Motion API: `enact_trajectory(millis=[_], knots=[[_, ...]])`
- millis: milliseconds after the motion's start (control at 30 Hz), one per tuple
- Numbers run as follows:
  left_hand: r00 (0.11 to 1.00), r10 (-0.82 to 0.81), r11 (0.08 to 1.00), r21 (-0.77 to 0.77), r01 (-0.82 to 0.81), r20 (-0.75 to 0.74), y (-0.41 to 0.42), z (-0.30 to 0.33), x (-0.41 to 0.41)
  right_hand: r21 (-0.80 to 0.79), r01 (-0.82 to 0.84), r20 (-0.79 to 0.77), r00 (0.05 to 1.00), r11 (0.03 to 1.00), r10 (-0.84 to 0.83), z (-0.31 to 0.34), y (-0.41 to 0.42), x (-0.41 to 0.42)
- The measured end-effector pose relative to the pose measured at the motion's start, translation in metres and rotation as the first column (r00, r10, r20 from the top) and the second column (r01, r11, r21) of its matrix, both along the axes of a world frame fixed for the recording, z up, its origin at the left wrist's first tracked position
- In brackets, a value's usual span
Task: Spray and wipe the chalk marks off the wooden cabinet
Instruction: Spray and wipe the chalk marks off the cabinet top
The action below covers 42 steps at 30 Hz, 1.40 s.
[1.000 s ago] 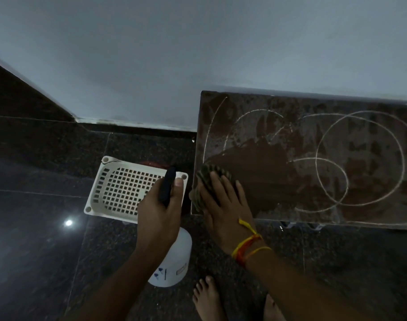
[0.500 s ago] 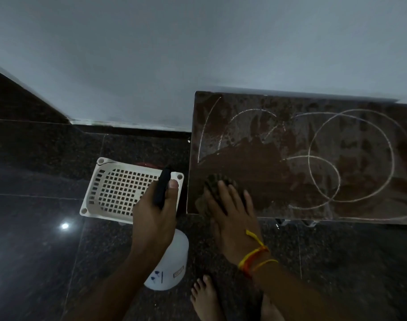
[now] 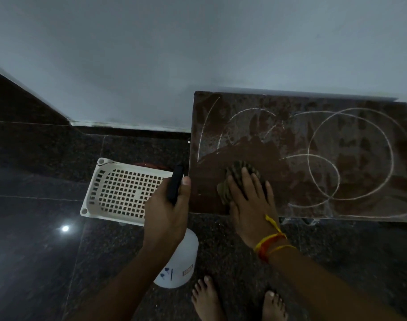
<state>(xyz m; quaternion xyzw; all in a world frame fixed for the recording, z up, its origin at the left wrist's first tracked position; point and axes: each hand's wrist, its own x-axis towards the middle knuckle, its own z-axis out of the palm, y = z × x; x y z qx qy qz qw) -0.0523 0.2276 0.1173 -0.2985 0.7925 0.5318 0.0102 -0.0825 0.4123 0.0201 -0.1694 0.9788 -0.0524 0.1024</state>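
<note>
The right hand [image 3: 250,205] lies flat with straight fingers on a striped cloth [image 3: 240,179], pressing it onto the cabinet [image 3: 302,181] top near its front left corner. Around that grip the wood is dark and wiped. The chalk marks [image 3: 350,154] lie beyond and to the right of it: overlapping circles to the right, thin arcs further back near the wall. The left hand [image 3: 167,212], just left of the cabinet's edge, has its grip closed round the black head of a spray bottle [image 3: 179,262], thumb up along it; the white body hangs below the hand, above the floor [image 3: 36,228]. A white basket [image 3: 119,191] sits on the floor left of this grip.
</note>
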Motion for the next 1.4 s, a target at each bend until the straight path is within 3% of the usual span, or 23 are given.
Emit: enact_trajectory(millis=[133,433,667,900,1200,1400], knots=[[1.000,-0.008,1.000,0.007,0.008,-0.001,-0.003,-0.001,0.000,-0.080,0.163,-0.010,0.986,0.983,-0.165,-0.001,-0.043,-0.035],[1.000,-0.006,1.000,0.021,0.005,0.028,-0.012,0.001,-0.010,-0.134,-0.223,-0.037,0.975,0.966,0.220,-0.004,-0.034,-0.001],[1.000,-0.018,1.000,0.010,0.018,0.009,-0.014,-0.009,-0.017,-0.051,0.002,-0.042,0.999,0.999,-0.005,-0.008,-0.078,-0.083],[1.000,-0.004,1.000,0.019,0.004,0.018,-0.022,-0.007,-0.029,-0.069,-0.118,-0.046,0.992,0.991,0.115,-0.007,-0.074,-0.039],[1.000,-0.013,1.000,-0.002,0.013,0.022,-0.028,-0.013,-0.041,-0.057,0.023,-0.062,0.998,0.998,-0.027,-0.010,-0.109,-0.112],[1.000,0.000,1.000,0.010,0.000,0.019,-0.035,-0.011,-0.054,-0.039,-0.045,-0.039,0.998,0.998,0.044,-0.007,-0.094,-0.062]])
